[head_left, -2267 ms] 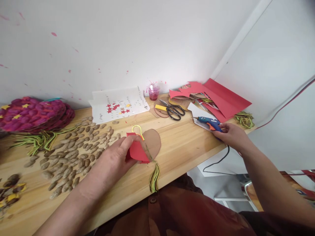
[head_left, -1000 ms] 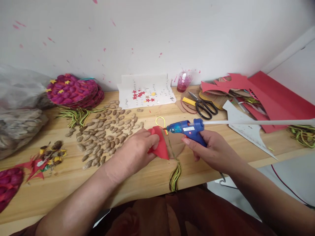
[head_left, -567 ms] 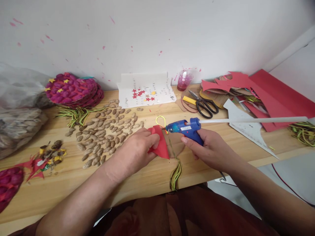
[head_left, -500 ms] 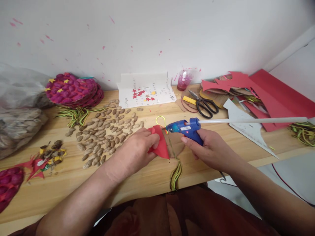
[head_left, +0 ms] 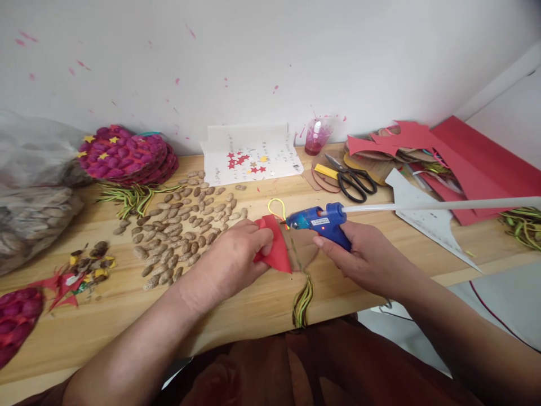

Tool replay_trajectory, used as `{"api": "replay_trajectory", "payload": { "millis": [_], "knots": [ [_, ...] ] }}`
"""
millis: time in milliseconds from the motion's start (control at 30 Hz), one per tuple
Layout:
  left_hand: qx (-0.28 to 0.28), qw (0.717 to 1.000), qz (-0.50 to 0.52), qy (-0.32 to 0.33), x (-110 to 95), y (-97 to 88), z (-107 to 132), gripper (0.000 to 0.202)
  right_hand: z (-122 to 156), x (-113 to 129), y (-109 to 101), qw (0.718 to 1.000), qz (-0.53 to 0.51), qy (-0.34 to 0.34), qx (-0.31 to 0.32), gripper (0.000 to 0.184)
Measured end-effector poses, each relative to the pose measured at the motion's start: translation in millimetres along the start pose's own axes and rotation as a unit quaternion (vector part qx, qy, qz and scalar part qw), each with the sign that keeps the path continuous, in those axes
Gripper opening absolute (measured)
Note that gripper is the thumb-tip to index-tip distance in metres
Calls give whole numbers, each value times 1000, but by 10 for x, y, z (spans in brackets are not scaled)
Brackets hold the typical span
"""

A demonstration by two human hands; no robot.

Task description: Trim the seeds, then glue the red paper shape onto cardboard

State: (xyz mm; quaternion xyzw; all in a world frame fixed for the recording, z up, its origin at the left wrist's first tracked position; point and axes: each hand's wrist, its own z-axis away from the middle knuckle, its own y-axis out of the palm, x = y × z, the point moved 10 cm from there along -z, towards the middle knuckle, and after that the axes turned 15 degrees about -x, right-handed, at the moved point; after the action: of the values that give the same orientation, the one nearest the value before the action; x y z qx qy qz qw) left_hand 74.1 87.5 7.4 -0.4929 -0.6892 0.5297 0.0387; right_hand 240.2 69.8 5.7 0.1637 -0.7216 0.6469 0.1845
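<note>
My left hand (head_left: 239,251) pinches a piece of red paper (head_left: 276,248), folded back over a round cardboard piece (head_left: 306,251). Closed around the handle of a blue hot glue gun (head_left: 327,223), my right hand (head_left: 363,256) keeps its nozzle at the upper edge of the cardboard, by the knot of a yellow cord loop (head_left: 276,207). A long white glue stick (head_left: 414,206) sticks out of the gun's back. Below the cardboard hangs a green and brown yarn tassel (head_left: 303,304). The fingertips of my left hand are partly hidden by the paper.
Several peanuts (head_left: 171,230) lie spread left of my left hand. Behind are purple-red decorated discs (head_left: 127,155), a paper sheet (head_left: 249,135) with small stars, a plastic cup (head_left: 315,141) and scissors (head_left: 357,180). Red paper (head_left: 477,169) and a white offcut (head_left: 431,217) lie right.
The glue gun's nozzle stays at the cardboard's upper edge, with barely any shift to the right. My left hand and the red paper look unmoved.
</note>
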Motion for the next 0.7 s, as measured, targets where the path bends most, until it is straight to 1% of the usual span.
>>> {"api": "replay_trajectory", "payload": {
  "millis": [133, 433, 700],
  "knots": [
    [3, 1000, -5, -1, -4, 0, -4, 21, 15, 31, -25, 1000, 18, -11, 7, 39],
    [6, 1000, -15, -4, 4, 10, -6, 19, 81, 51, -36, 999, 24, -16, 26, 38],
    [4, 1000, -4, -9, 10, 6, -4, 19, 149, 49, -33, 998, 36, 8, 58, 39]
  ]
}}
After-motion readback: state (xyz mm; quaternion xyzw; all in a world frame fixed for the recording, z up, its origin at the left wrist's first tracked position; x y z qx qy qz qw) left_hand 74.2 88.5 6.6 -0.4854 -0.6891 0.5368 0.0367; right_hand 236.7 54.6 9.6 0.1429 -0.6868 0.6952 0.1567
